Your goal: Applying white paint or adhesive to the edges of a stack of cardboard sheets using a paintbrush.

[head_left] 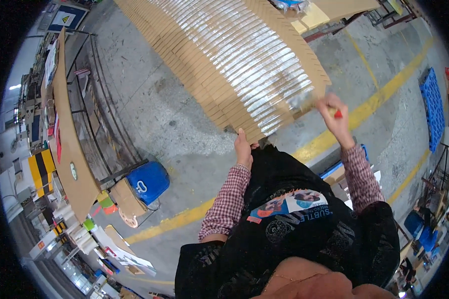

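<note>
Fanned-out brown cardboard sheets (204,94) stretch away from my body, overlapping like shingles. A shiny whitish wet coating (264,74) runs in bands along their middle. My right hand (333,118) is closed around the handle of a brush (308,101), blurred by motion, at the right near corner of the sheets. A red handle end shows beside the fingers. At the near edge, my left hand (243,149) grips the cardboard, thumb on top and the other fingers mostly hidden beneath.
A long brown-topped table (75,169) stands at the left, with a blue stool-like object (148,182) and a cardboard box (128,199) beside it. A blue pallet (432,109) is at the far right. Yellow lines (364,119) cross the concrete floor.
</note>
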{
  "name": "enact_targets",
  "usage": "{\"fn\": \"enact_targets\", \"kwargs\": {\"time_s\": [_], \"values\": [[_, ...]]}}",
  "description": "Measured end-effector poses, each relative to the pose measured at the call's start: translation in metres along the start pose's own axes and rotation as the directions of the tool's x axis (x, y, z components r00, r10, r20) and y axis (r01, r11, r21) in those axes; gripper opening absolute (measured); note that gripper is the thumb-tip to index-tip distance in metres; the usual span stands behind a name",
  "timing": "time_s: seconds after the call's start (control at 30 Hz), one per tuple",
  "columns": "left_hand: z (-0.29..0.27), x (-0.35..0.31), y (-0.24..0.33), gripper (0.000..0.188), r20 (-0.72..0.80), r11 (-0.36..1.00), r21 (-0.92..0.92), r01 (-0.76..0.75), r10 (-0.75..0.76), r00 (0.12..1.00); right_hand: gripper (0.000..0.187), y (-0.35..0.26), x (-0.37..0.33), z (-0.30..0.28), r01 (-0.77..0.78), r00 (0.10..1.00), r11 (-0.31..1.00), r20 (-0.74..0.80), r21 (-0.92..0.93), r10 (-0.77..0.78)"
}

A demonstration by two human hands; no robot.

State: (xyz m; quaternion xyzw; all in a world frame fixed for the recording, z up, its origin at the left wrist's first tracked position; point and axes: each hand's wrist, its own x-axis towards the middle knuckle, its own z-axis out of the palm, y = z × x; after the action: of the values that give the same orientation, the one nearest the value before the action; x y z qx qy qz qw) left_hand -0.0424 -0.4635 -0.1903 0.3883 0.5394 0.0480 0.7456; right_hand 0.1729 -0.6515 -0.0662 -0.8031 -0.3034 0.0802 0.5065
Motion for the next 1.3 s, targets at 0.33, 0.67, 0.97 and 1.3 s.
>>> {"fn": "enact_targets", "kwargs": {"time_s": [0.33, 0.67, 0.97, 1.3], "values": [[0.009, -0.004, 0.002, 0.046, 0.017, 0.996, -0.078, -0.051, 0.052, 0.998, 0.003, -0.006, -0.060, 0.016, 0.013, 0.978, 0.999, 0.209, -0.049, -0.002], [0.019, -0.004, 0.004, 0.046, -0.047, 0.996, -0.072, -0.053, 0.050, 0.998, 0.005, -0.007, -0.074, 0.033, 0.081, 0.984, 0.996, 0.157, 0.030, -0.085], [0.014, 0.000, -0.001, 0.048, -0.009, 0.995, -0.045, -0.088, 0.088, 0.996, 0.007, -0.013, -0.030, 0.049, 0.193, 0.956, 0.971, 0.249, -0.140, -0.154], [0.018, 0.006, 0.023, 0.060, -0.044, 0.990, -0.142, -0.014, 0.008, 0.999, 0.008, -0.036, 0.034, 0.083, 0.204, 0.976, 0.967, 0.048, 0.150, -0.213]]}}
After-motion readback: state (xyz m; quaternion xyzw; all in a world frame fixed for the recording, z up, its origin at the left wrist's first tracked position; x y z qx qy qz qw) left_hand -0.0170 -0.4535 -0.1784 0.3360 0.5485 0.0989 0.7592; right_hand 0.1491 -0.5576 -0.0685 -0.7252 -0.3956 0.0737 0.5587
